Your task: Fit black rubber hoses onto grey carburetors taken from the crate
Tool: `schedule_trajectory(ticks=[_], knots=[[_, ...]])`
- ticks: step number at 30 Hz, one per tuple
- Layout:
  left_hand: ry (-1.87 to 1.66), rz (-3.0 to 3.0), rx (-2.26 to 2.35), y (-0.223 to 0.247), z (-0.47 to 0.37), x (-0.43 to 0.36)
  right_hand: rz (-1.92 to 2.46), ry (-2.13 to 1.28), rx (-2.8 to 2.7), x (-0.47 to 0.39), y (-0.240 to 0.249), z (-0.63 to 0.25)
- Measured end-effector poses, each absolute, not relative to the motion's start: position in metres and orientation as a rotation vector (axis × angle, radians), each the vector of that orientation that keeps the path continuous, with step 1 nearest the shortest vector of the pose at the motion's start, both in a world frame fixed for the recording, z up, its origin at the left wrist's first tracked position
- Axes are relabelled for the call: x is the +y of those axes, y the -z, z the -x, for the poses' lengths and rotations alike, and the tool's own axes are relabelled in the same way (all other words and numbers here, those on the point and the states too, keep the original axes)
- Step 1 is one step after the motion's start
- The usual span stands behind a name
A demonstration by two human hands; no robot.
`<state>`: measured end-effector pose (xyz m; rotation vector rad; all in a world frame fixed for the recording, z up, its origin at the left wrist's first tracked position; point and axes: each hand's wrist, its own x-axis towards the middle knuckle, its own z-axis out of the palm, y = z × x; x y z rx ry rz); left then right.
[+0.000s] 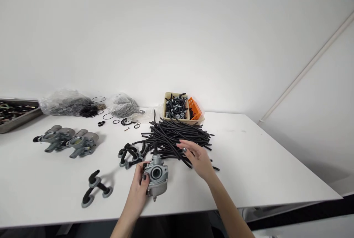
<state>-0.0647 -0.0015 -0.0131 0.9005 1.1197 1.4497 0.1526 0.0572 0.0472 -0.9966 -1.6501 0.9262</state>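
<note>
My left hand [139, 184] grips a grey metal carburetor [157, 175] by its left side, above the table's front edge. Its round bore faces me, and a black cap points up from its top. Over the right part of a pile of black rubber hoses [177, 135] hovers my right hand [197, 158], fingers stretched and thumb apart, with nothing visible in it. Left of the hoses lies a cluster of black elbow boots with grey caps [132, 155]. Several more such capped boots [95, 186] lie at the front left.
Two other carburetors [54, 138] stand on the left. Behind are bags of parts [121, 105], scattered rubber rings [116, 121], a cream bin [168, 95] of capped boots and an orange basket [195, 106]. A metal tray [16, 120] sits at the far left of the white table [249, 182].
</note>
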Motion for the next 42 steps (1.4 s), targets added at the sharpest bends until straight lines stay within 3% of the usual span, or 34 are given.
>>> schedule_trajectory(ticks=[10, 21, 27, 30, 42], knots=[[-1.393, -0.547, 0.871, 0.017, 0.068, 0.001, 1.477, -0.176, -1.899, 0.137, -0.054, -0.195], [-1.442, -0.412, 0.809, 0.006, 0.059, -0.003, 1.492, -0.387, -1.857, 0.151, -0.074, -0.224], [-1.411, -0.419, 0.84, 0.009, 0.063, 0.002, 1.154, -1.015, -1.319, 0.099, -0.094, -0.226], [-1.394, -0.434, 0.871, 0.004, 0.064, 0.0, 1.048, -1.136, -1.201, 0.076, -0.094, -0.217], [-1.46, -0.588, 0.919, 0.005, 0.062, -0.002, 0.858, -1.064, -1.204, 0.007, -0.042, -0.152]])
